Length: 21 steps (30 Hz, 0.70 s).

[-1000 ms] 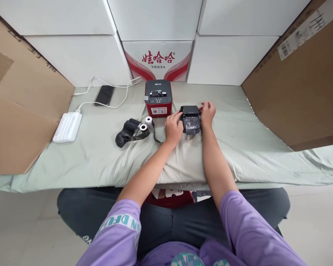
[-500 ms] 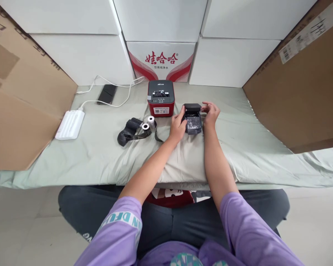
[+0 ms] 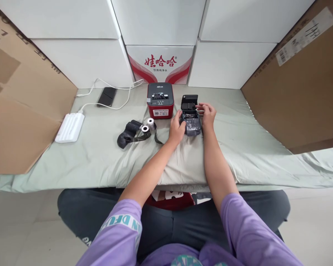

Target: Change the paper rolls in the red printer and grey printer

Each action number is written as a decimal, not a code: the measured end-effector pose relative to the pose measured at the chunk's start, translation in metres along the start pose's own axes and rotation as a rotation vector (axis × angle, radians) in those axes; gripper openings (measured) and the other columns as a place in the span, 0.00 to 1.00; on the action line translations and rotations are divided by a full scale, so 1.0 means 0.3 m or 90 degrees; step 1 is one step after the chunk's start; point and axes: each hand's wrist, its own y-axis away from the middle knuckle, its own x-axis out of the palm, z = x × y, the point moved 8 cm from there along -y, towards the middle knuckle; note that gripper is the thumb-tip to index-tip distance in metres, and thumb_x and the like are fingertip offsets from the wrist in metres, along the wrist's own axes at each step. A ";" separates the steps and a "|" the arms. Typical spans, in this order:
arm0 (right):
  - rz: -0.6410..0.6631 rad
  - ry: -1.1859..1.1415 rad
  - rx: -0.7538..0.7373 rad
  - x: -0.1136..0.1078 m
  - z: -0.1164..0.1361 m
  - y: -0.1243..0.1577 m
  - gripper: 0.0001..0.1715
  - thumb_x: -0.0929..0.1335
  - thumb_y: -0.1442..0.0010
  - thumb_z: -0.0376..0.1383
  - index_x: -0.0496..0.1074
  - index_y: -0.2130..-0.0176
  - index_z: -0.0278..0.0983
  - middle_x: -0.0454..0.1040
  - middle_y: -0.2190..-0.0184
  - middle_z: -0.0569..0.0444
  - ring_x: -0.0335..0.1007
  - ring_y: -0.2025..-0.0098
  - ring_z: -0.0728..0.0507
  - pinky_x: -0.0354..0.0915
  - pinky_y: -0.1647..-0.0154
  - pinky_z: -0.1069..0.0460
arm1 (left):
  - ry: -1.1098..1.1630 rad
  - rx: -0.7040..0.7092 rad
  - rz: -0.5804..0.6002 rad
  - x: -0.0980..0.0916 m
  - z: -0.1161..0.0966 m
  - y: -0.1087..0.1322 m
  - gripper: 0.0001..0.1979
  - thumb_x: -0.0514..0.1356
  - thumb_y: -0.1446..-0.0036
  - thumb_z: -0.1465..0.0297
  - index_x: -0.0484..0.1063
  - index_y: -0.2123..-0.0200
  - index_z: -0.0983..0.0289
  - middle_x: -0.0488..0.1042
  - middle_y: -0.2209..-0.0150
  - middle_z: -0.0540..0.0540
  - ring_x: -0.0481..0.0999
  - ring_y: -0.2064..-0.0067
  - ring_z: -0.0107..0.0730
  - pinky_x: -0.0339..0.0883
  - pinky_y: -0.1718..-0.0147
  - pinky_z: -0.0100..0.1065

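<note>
A small black portable printer (image 3: 192,126) lies on the cloth-covered surface with its hinged lid (image 3: 189,102) raised at the far side. Dark, shiny wrapping shows on its near part. My left hand (image 3: 177,128) grips the left side of the body, thumb along the near edge. At the lid's lower right corner, the bent fingers of my right hand (image 3: 207,115) hold the edge; some fingertips are hidden. Just left of it stands a red and black desktop printer (image 3: 160,100). Two white paper rolls (image 3: 145,129) are near my left hand, beside a black strap (image 3: 141,137) and a dark, rounded wrapped bundle (image 3: 129,132).
A white power bank (image 3: 70,128) with a white cable (image 3: 105,107) and a dark phone (image 3: 107,96) lie at the left. Cardboard panels (image 3: 296,85) flank both sides. White boxes (image 3: 161,22) form a wall behind, one with red printing.
The portable printer's lid has swung further back, so its inner side and the compartment show more. My right hand has followed it slightly left. The view has tilted a little.
</note>
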 end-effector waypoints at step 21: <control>0.480 0.846 0.057 0.146 0.209 -0.011 0.23 0.74 0.46 0.34 0.79 0.49 0.41 0.69 0.47 0.43 0.65 0.45 0.34 0.64 0.43 0.44 | -0.003 0.003 -0.043 -0.001 0.031 -0.018 0.27 0.56 0.41 0.75 0.65 0.38 0.61 0.74 0.41 0.61 0.73 0.39 0.44 0.64 0.36 0.47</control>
